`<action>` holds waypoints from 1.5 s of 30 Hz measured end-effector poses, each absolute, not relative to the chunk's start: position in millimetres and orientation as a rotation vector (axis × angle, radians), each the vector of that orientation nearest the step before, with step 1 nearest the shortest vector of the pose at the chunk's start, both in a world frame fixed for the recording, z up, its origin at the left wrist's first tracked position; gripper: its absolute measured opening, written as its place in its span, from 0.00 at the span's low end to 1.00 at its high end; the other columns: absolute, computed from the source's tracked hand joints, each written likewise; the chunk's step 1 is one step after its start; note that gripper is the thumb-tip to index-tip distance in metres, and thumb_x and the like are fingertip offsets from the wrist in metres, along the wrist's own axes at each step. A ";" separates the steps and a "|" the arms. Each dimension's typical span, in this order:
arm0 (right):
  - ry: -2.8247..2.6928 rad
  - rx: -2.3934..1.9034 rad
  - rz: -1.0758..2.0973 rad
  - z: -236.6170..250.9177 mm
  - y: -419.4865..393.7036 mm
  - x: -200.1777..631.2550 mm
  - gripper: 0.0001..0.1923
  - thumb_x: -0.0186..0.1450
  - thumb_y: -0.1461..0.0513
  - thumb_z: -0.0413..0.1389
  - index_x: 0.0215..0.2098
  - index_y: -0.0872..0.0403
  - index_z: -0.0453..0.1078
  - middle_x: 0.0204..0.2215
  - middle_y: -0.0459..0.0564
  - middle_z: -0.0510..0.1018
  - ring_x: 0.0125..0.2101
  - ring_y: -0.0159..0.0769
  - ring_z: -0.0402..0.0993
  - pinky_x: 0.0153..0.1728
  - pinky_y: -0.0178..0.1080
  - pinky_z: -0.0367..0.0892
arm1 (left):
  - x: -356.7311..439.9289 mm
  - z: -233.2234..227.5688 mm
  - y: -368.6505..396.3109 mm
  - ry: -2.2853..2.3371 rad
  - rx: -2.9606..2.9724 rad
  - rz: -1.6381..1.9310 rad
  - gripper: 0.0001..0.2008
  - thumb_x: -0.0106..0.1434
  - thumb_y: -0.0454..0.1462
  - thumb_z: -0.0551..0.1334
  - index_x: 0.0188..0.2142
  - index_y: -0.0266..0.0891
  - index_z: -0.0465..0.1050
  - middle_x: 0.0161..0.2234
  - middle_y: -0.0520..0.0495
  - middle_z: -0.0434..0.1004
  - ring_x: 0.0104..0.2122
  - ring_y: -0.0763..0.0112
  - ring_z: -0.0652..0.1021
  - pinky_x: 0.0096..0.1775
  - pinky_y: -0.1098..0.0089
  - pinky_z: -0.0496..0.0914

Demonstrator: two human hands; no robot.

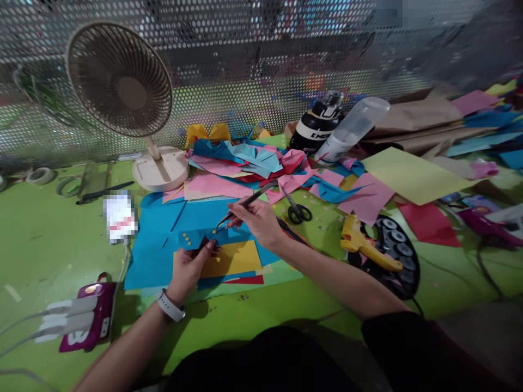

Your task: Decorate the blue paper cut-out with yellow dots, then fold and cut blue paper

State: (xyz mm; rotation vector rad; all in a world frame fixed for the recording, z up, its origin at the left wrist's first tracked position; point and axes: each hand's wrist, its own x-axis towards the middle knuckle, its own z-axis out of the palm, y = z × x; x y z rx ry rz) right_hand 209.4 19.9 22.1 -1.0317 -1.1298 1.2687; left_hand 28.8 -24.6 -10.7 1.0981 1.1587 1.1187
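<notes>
Right hand (258,220) pinches long dark tweezers (245,204) between thumb and fingers, tips angled down-left and ending just above the blue paper sheet (163,239), close to a few tiny yellow paper bits (186,237) scattered on it. Whether the tweezer tips hold a bit is too small to tell. Left hand (190,269), wrist wearing a white watch band (170,306), fingers curled and gripping a small dark red folded paper piece (204,243) at its fingertips, just below-left of the tweezer tips. Under and right of the left hand lies a yellow paper sheet (235,258), overlapping the blue sheet; a red strip (245,280) pokes out below it. All on a green table (49,245). Behind the right hand: black-handled scissors (296,209) lying flat, then a messy pile of pink, blue and red paper scraps (245,163). Right of the forearm: yellow glue gun (365,245) resting partly on a round black tray (398,253). Far back: beige desk fan (122,87) on its base, left; black bottle (318,125) and clear-capped white bottle (351,128) tipped together, centre-right. Large pale yellow sheet (408,174) right. Near left edge: magenta power strip (87,321) with white plugs in it, tape rolls (41,175) farther back. Perforated metal screen (261,54) behind the table.
</notes>
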 end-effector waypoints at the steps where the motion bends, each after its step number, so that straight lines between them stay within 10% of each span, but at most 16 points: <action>1: -1.131 -1.032 1.267 22.1 19.7 209.5 0.20 0.54 0.48 0.63 0.27 0.56 0.70 0.19 0.46 0.77 0.20 0.34 0.78 0.18 0.29 0.65 | 28.6 -10.6 -24.7 1.161 1.107 1.112 0.12 0.52 0.43 0.70 0.30 0.36 0.80 0.27 0.43 0.82 0.26 0.66 0.79 0.32 0.69 0.73; 45: -1.158 -1.001 1.201 21.7 14.0 210.6 0.16 0.57 0.51 0.62 0.29 0.55 0.71 0.17 0.44 0.76 0.18 0.32 0.75 0.19 0.30 0.66 | 27.9 -10.0 -26.1 1.149 1.102 1.078 0.10 0.54 0.41 0.69 0.30 0.35 0.78 0.26 0.46 0.82 0.27 0.69 0.79 0.33 0.71 0.73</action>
